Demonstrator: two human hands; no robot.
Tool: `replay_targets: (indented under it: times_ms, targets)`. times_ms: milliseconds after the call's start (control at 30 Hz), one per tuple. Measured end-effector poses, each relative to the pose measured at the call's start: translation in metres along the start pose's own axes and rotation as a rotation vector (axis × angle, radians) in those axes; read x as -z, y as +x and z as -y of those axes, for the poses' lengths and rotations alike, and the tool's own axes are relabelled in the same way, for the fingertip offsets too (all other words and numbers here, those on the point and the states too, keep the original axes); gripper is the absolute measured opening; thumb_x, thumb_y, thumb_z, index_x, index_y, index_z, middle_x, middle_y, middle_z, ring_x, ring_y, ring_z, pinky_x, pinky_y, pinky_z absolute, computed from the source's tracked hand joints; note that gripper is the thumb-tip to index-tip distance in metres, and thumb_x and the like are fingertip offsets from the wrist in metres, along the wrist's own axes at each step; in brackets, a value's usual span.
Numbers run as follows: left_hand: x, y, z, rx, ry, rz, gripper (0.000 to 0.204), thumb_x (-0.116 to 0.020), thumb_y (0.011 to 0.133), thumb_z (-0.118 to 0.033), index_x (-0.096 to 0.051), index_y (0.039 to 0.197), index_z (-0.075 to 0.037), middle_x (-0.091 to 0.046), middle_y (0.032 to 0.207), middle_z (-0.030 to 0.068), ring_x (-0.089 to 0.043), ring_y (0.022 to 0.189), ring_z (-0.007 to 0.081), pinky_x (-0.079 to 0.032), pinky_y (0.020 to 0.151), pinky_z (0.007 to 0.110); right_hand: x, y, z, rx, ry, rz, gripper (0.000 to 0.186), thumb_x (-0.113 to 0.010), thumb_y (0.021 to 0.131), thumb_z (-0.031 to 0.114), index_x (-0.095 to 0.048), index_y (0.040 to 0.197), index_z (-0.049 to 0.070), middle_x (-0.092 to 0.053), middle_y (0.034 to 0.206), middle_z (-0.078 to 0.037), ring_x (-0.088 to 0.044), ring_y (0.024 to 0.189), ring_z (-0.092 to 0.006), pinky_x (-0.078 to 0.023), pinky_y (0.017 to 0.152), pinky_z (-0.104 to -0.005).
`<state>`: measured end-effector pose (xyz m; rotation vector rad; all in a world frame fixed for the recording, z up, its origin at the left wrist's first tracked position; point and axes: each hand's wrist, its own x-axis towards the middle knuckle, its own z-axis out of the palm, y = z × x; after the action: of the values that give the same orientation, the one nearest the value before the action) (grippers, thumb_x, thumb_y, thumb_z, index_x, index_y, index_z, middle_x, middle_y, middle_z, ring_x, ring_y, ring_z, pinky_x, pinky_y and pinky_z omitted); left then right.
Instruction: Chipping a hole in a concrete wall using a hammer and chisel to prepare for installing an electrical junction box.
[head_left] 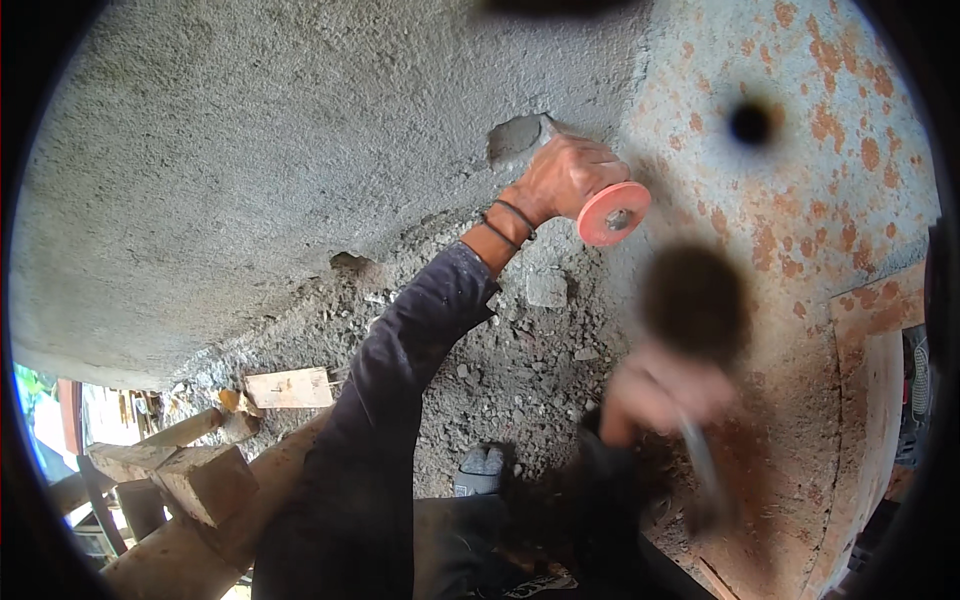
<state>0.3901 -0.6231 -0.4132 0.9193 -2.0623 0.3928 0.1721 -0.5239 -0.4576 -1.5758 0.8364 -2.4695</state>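
My left hand (575, 178) is closed around a chisel (618, 219) with a round, salmon-red hand guard. The chisel's tip is by a shallow broken hollow (514, 139) in the rough grey wall (300, 130); the hand hides most of its shaft. Lower right, my right hand (668, 392) is smeared by motion, closed on what looks like a hammer (703, 460) with a grey shaft. The hammer's head is too blurred to make out. A dark round blur covers the area just above that hand.
Loose rubble (510, 370) lies along the wall's foot, near my shoe (480, 468). Wooden beams (205, 485) and a short board (288, 388) are at the lower left. A pale wall with reddish patches (800, 190) rises on the right. A smaller hole (352, 262) shows lower in the grey wall.
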Motion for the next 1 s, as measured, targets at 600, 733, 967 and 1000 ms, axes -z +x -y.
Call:
replay_targets:
  times_ms: [600, 733, 967, 1000]
  targets:
    - [-0.009, -0.027, -0.015, 0.056, 0.072, 0.022, 0.015, -0.072, 0.067, -0.019, -0.063, 0.074, -0.01, -0.062, 0.068, 0.0065, -0.063, 0.062, 0.0263, -0.051, 0.056, 0.036, 0.021, -0.066, -0.021, -0.599, -0.264, 0.656, 0.035, -0.053, 0.098, 0.027, -0.066, 0.079, 0.0, -0.062, 0.059, -0.009, -0.05, 0.041, -0.0124, -0.037, 0.041, -0.0314]
    - [-0.01, -0.019, -0.014, 0.051, 0.036, 0.108, 0.015, -0.071, 0.068, -0.02, -0.06, 0.072, -0.011, -0.059, 0.067, 0.0054, -0.062, 0.063, 0.0257, -0.051, 0.056, 0.036, 0.025, -0.046, -0.008, -1.414, 0.233, 0.381, 0.037, -0.053, 0.098, 0.023, -0.049, 0.064, 0.01, -0.044, 0.049, 0.002, -0.038, 0.037, -0.0076, -0.029, 0.036, -0.0262]
    - [-0.007, -0.013, -0.012, 0.015, 0.01, 0.067, 0.018, -0.073, 0.064, -0.018, -0.06, 0.073, -0.01, -0.058, 0.066, 0.0056, -0.061, 0.062, 0.0256, -0.049, 0.054, 0.037, 0.03, 0.024, 0.01, -0.939, 0.485, 0.392, 0.041, -0.048, 0.099, 0.022, -0.031, 0.063, 0.015, -0.031, 0.047, 0.005, -0.022, 0.037, -0.0047, -0.017, 0.031, -0.0258]
    - [-0.007, -0.016, -0.009, 0.02, 0.013, 0.07, 0.018, -0.073, 0.064, -0.018, -0.06, 0.073, -0.01, -0.058, 0.066, 0.0056, -0.061, 0.062, 0.0256, -0.049, 0.054, 0.037, 0.031, 0.033, 0.013, -0.823, 0.536, 0.37, 0.041, -0.045, 0.1, 0.024, -0.031, 0.063, 0.015, -0.029, 0.047, 0.005, -0.02, 0.038, -0.0056, -0.019, 0.032, -0.0262]
